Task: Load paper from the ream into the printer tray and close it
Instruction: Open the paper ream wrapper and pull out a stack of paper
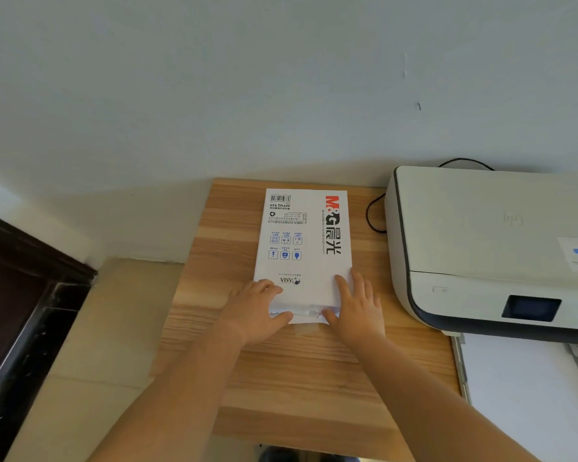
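A white paper ream (306,241) with red and black print lies flat on the wooden table (297,371), its near end torn open. My left hand (256,311) rests on the near left corner, thumb at the open end. My right hand (356,306) lies on the near right corner, thumb also at the opening. Both hands grip the wrapper's near end. The white printer (481,241) stands to the right. Its paper tray (528,395) is pulled out toward me and shows a white surface.
A black cable (372,215) loops on the table between ream and printer. The wall runs right behind the table. A dark door frame (20,315) and tiled floor lie to the left, below the table's left edge.
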Demonstrator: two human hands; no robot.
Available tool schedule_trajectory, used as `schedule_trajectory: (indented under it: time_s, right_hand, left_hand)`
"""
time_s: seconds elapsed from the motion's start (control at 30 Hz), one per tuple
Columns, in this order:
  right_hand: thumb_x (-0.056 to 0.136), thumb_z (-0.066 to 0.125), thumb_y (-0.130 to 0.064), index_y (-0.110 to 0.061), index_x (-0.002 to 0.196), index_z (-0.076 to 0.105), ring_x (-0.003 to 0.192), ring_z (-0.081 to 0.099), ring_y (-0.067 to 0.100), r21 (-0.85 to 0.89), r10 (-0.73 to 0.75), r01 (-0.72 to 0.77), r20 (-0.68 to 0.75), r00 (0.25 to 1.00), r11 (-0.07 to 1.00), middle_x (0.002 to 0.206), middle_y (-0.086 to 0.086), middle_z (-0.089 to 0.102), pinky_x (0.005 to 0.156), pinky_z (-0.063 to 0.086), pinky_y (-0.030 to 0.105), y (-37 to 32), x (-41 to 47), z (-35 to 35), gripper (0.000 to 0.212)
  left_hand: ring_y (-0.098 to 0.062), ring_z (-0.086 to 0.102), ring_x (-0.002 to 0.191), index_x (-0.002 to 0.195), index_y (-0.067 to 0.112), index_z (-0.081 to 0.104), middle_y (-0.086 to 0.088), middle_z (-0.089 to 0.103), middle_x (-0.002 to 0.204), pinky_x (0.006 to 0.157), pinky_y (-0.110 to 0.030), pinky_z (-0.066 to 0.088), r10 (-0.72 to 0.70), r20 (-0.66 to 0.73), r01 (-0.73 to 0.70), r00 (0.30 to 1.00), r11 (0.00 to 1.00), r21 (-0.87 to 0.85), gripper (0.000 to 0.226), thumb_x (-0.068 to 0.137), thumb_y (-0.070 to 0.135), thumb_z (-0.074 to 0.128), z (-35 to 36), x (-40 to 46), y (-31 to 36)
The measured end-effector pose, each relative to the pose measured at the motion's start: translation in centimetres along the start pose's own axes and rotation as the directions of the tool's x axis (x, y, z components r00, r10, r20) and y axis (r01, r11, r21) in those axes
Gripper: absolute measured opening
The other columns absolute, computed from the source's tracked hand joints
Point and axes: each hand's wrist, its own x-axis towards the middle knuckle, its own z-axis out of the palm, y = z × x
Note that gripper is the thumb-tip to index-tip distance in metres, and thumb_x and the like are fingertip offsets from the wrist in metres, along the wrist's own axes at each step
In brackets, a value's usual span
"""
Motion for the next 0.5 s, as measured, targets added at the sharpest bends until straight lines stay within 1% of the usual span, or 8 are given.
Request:
schedule_trajectory:
  time_s: [0.1, 0.17, 0.27, 0.37, 0.5]
  right_hand:
    - [0.086, 0.058, -0.051, -0.026, 0.146, 0.022, 0.143, 0.014, 0.029, 0.031, 0.007, -0.006, -0.018, 1.0, 0.999, 0.154, 0.006, 0.017, 0.111, 0.029, 0.043, 0.5, -0.1, 0.1, 0.075]
    - [0.084, 0.06, -0.053, -0.027, 0.145, 0.024, 0.141, 0.017, 0.028, 0.048, -0.009, 0.011, -0.029, 1.0, 0.999, 0.152, 0.005, 0.02, 0.11, 0.03, 0.043, 1.1, -0.4, 0.0, 0.075]
    - [0.085, 0.057, -0.056, -0.028, 0.147, 0.022, 0.143, 0.013, 0.026, 0.037, -0.022, 0.022, 0.007, 1.0, 0.999, 0.154, 0.003, 0.017, 0.113, 0.025, 0.042, 1.9, -0.9, -0.1, 0.077]
    - [0.086, 0.056, -0.054, -0.028, 0.149, 0.018, 0.146, 0.01, 0.027, 0.009, -0.056, 0.056, 0.04, 0.998, 0.998, 0.157, 0.003, 0.014, 0.117, 0.021, 0.043, 3.0, -1.4, -0.1, 0.078]
    - [0.087, 0.058, -0.048, -0.026, 0.149, 0.019, 0.145, 0.013, 0.027, -0.033, -0.117, 0.118, 0.04, 0.992, 0.992, 0.157, 0.003, 0.016, 0.117, 0.022, 0.043, 4.2, -1.8, -0.6, 0.077]
  left_hand:
    - [-0.011, 0.031, 0.132, 0.138, 0.027, 0.039, 0.012, 0.038, 0.142, 0.107, -0.038, 0.028, 0.009, 0.001, -0.009, 1.0, 1.0, -0.002, 0.06, 0.087, 0.059, 0.045, 0.2, 0.2, 0.0]
    - [-0.011, 0.031, 0.133, 0.138, 0.027, 0.039, 0.012, 0.038, 0.142, 0.107, -0.038, 0.027, 0.014, 0.005, -0.014, 1.0, 1.0, 0.002, 0.061, 0.087, 0.059, 0.045, 0.4, 0.4, 0.2]
    - [-0.011, 0.028, 0.135, 0.14, 0.028, 0.037, 0.012, 0.036, 0.144, 0.109, -0.038, 0.025, 0.029, 0.007, -0.029, 1.0, 0.999, 0.015, 0.062, 0.087, 0.059, 0.044, 0.5, 0.8, 0.7]
    - [-0.012, 0.025, 0.137, 0.141, 0.027, 0.036, 0.01, 0.033, 0.146, 0.111, -0.037, 0.021, 0.058, 0.004, -0.058, 0.998, 0.998, 0.036, 0.062, 0.087, 0.058, 0.045, 0.7, 1.3, 1.3]
    - [-0.013, 0.023, 0.138, 0.14, 0.027, 0.036, 0.008, 0.03, 0.149, 0.113, -0.036, 0.02, 0.106, -0.032, -0.102, 0.994, 0.991, 0.091, 0.064, 0.085, 0.056, 0.05, 1.5, 1.9, 1.8]
